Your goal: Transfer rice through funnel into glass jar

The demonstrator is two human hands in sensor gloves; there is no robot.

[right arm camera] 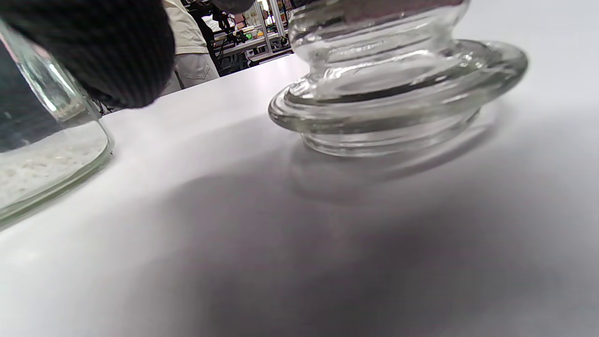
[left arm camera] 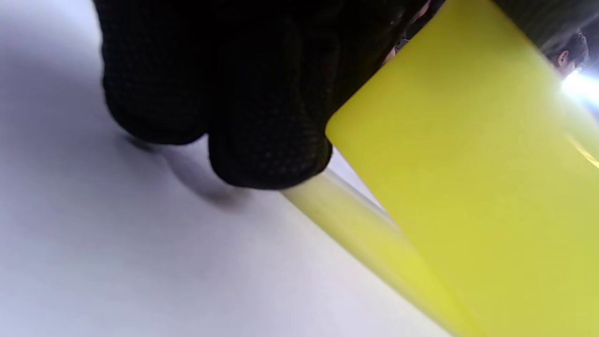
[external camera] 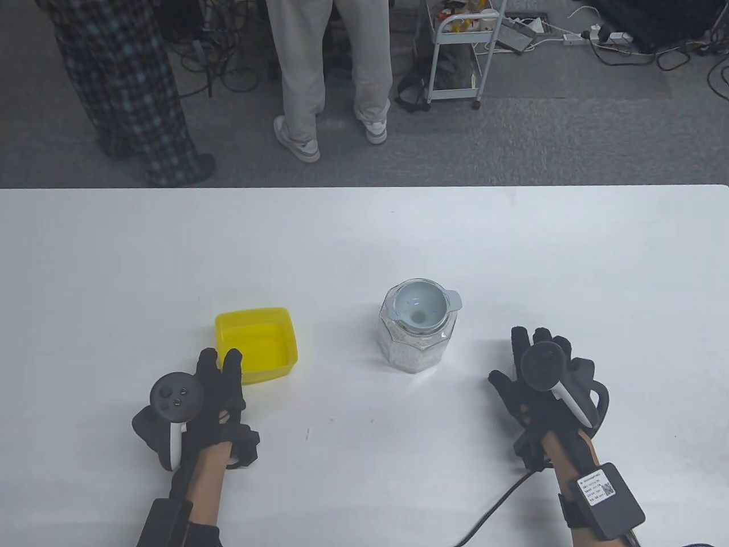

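A glass jar (external camera: 416, 347) stands at the middle of the table with a pale funnel (external camera: 421, 305) seated in its mouth and white rice (right arm camera: 28, 173) inside. A yellow container (external camera: 256, 342) sits to its left and looks empty. My left hand (external camera: 222, 359) lies open at the container's near left corner, with its fingertips (left arm camera: 266, 154) on the table against the yellow wall (left arm camera: 468, 187). My right hand (external camera: 512, 359) is spread open to the right of the jar, over a glass lid (right arm camera: 398, 103) that rests on the table. One fingertip (right arm camera: 117, 56) hangs apart from the lid.
The white table (external camera: 364, 239) ends at a far edge. Beyond it two people stand on the grey floor, near a white trolley (external camera: 455, 57) and cables. A black cable (external camera: 490, 513) runs from my right wrist across the near table.
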